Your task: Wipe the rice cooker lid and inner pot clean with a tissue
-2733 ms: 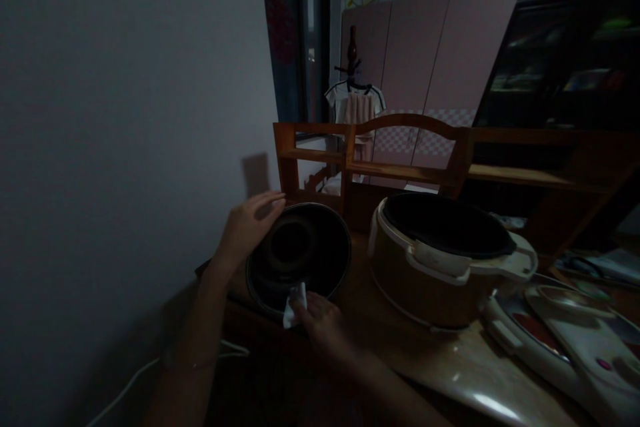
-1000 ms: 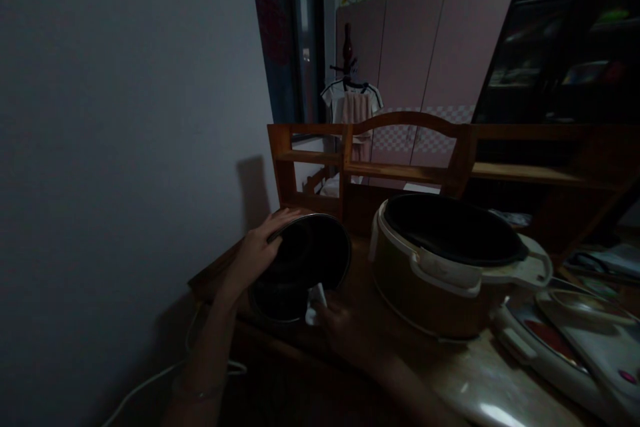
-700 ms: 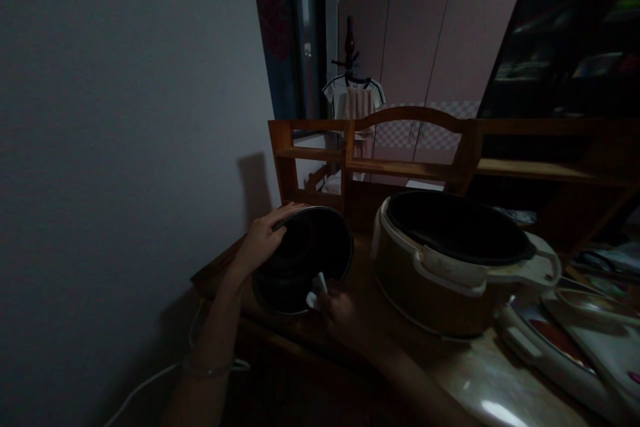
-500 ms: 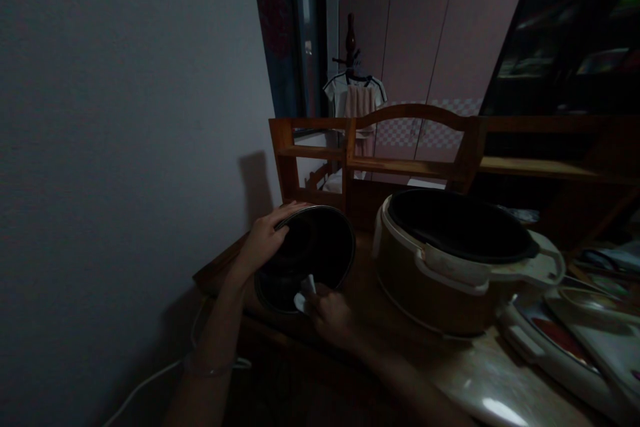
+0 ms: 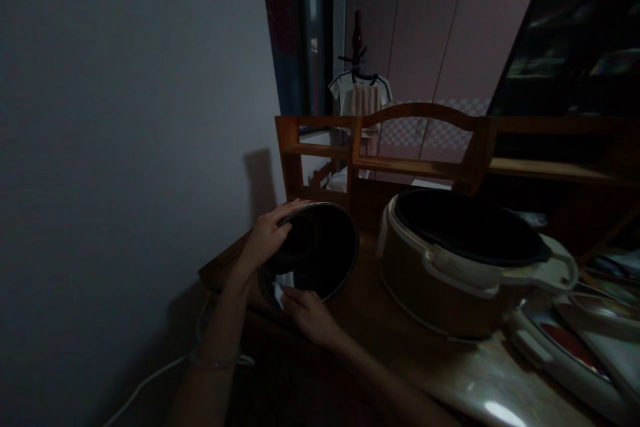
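Note:
A dark round inner pot [image 5: 325,247] is tilted on the wooden table, its mouth facing me. My left hand [image 5: 267,237] grips the pot's upper left rim, thumb inside and fingers over the outside. In my right hand [image 5: 310,313] a crumpled white tissue [image 5: 284,283] is pinched, against the lower left of the pot's inside near the rim. To the right stands a rice cooker body [image 5: 435,287] with a pale rim, its lid off and a dark interior showing.
A pale cooker lid [image 5: 555,340] lies at the right on the table [image 5: 450,370]. Behind runs a wooden shelf rack [image 5: 415,163]. The wall [image 5: 150,113] is close on the left, with a white cable [image 5: 150,380] below. Clothes [image 5: 367,97] hang beyond the rack.
My right hand has moved left with the tissue along the pot's lower inside. My left hand stays on the rim. The whole view has shifted slightly.

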Available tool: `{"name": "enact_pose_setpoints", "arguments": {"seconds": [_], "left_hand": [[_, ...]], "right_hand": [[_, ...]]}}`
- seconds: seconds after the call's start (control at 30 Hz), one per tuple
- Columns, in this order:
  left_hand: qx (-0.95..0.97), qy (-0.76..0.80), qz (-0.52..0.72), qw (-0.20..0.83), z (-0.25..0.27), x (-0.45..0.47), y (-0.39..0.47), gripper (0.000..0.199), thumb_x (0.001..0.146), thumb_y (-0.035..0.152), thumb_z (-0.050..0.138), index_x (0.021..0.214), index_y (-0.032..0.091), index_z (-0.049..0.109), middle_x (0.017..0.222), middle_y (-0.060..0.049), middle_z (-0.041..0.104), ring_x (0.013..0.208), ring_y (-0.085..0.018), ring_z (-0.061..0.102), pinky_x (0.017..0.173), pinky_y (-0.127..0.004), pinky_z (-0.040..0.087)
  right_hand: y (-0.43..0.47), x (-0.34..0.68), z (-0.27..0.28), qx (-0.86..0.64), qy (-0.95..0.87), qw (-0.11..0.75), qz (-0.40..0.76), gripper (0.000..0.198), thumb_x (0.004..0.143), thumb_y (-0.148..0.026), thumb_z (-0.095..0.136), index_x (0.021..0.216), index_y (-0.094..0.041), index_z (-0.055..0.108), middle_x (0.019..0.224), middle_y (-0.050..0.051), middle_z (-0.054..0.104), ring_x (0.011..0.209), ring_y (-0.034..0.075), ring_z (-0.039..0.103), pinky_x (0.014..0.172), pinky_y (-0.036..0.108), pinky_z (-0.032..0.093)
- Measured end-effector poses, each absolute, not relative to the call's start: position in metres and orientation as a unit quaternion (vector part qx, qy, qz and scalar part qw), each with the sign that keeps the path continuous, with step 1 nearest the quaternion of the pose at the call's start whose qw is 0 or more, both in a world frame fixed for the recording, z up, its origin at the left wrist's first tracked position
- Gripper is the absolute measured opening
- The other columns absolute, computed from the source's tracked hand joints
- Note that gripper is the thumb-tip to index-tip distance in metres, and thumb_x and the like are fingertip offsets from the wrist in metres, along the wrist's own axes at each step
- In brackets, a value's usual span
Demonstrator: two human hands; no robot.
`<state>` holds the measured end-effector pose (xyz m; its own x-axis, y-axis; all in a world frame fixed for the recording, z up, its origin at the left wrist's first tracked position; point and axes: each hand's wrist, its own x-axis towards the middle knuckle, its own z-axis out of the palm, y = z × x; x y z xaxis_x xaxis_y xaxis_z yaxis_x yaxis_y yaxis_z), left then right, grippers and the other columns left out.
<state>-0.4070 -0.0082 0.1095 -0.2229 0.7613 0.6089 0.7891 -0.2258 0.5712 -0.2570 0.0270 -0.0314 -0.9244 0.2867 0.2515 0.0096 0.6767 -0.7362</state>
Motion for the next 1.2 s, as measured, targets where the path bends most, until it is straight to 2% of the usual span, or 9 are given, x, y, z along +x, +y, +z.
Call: {"name": "enact_pose_setpoints", "arguments": {"seconds": [0.2,0.4,0.67,0.93,1.2], "left_hand": [[-0.592,-0.634,-0.498,0.022,0.104,-0.420,-0.011,0.063,0.074,0.007,0.045,0.132,0.024,0.064,0.138,0.002,0.061,0.131,-0.020,0.054,0.120,-0.041,0.031],[-0.574,-0.635,-0.515,0.028,0.100,-0.430,-0.017,0.060,0.074,0.009,0.046,0.128,0.024,0.067,0.133,0.002,0.065,0.128,-0.022,0.056,0.118,-0.040,0.034],[-0.579,-0.637,-0.509,0.025,0.103,-0.429,-0.016,0.061,0.072,0.009,0.046,0.127,0.024,0.067,0.133,0.002,0.065,0.127,-0.022,0.056,0.118,-0.040,0.034],[-0.581,-0.629,-0.516,-0.014,0.103,-0.424,-0.016,0.061,0.073,0.011,0.048,0.130,0.025,0.065,0.137,0.003,0.062,0.131,-0.022,0.054,0.120,-0.041,0.030],[-0.585,-0.618,-0.525,-0.024,0.102,-0.418,-0.014,0.064,0.071,0.010,0.046,0.130,0.025,0.065,0.137,0.003,0.062,0.133,-0.022,0.051,0.121,-0.043,0.028]], "right_hand": [[0.032,-0.247,-0.030,-0.082,-0.906,0.174,0.376,0.039,0.103,-0.035,0.035,0.104,-0.020,0.071,0.093,0.003,0.071,0.079,0.016,0.063,0.067,0.024,0.036],[0.039,-0.234,-0.020,-0.080,-0.943,0.153,0.286,0.039,0.101,-0.034,0.036,0.130,-0.026,0.061,0.109,0.006,0.070,0.098,0.021,0.065,0.078,0.027,0.041],[0.050,-0.221,-0.020,-0.092,-0.967,0.124,0.200,0.040,0.099,-0.031,0.041,0.134,-0.024,0.058,0.118,0.008,0.068,0.107,0.021,0.063,0.086,0.029,0.043],[0.039,-0.227,-0.027,-0.118,-0.952,0.151,0.239,0.041,0.100,-0.031,0.039,0.137,-0.028,0.057,0.127,0.007,0.066,0.112,0.022,0.064,0.088,0.030,0.045],[0.033,-0.250,-0.028,-0.111,-0.907,0.143,0.379,0.043,0.102,-0.035,0.035,0.138,-0.027,0.057,0.126,0.005,0.069,0.110,0.022,0.066,0.090,0.029,0.045]]}}
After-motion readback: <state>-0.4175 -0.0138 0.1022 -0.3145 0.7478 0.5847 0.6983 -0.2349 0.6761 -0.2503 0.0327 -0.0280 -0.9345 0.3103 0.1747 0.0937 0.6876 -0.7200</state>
